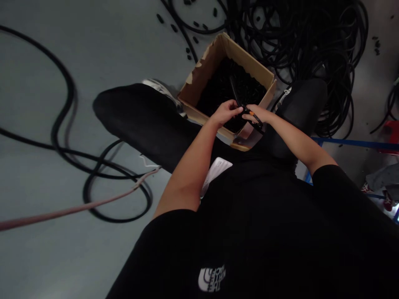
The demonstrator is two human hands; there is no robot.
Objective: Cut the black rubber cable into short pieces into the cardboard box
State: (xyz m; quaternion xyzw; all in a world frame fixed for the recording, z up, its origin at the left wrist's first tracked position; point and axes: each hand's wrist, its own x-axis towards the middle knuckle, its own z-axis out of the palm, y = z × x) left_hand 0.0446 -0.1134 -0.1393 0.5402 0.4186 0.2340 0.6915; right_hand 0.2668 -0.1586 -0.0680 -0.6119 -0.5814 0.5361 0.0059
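Over an open cardboard box, both my hands are close together. My left hand is closed, with its fingertips pinched on a length of black hose that slants up and away. Just to its right, my right hand is closed around a black-and-orange hand cutter, its handles pointing back toward me. The cutter's jaws are at the near end of the hose, beside my left fingertips; whether they touch it is too dark to tell. Many short black pieces fill the box below.
My knees flank the box. A large tangle of black hose lies beyond it on the floor, with loose short pieces scattered nearby. More hose and a pinkish cord run across the left. A blue frame stands at right.
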